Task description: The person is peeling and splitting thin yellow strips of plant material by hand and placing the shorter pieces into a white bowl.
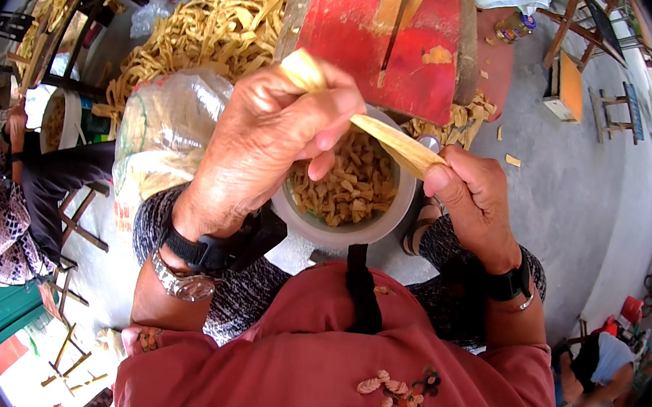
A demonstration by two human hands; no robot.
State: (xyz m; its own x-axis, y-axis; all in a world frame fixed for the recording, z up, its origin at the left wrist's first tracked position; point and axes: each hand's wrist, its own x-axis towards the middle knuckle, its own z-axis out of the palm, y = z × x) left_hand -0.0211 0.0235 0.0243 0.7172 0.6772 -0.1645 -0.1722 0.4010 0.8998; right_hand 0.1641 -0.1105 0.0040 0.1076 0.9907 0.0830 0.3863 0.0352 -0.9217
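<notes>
Both hands: left hand (269, 137), right hand (475, 196) | holding yellow strip (386, 138) | over bowl (388, 219)

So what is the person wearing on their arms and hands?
The hands are bare. The left wrist has a black strap and, just behind it, a silver metal wristwatch. The right wrist has a black strap with a thin silver bangle. Salmon-red sleeves are pushed up the forearms.

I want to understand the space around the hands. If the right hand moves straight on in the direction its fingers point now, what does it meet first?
The right hand points up-left along the pale strip it pinches. Beyond that, it would probably meet the left hand first, though depth is unclear.
</notes>
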